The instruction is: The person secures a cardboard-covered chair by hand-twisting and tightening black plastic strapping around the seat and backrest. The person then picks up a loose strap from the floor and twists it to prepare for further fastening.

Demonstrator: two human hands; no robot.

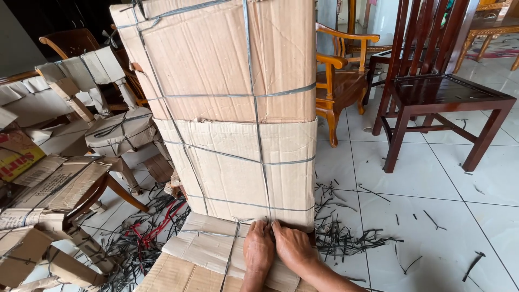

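A tall cardboard-wrapped piece of furniture (227,108), bound with grey plastic straps (254,97), stands on the white tiled floor (432,184) and fills the middle of the view; to its right stands a dark wooden chair (443,97), with a lighter wooden armchair (340,75) behind; more cardboard-wrapped chairs (81,135) crowd the left; cut strap scraps (340,232) litter the floor; at the wrapped seat's base, the left hand (258,250) and right hand (293,247) press side by side, fingers curled onto a strap there, though whether either grip actually pinches it cannot be told.

Cardboard-wrapped piece (232,108) — contents hidden, top cut off; hands (275,249) — fingertips tucked under strap.
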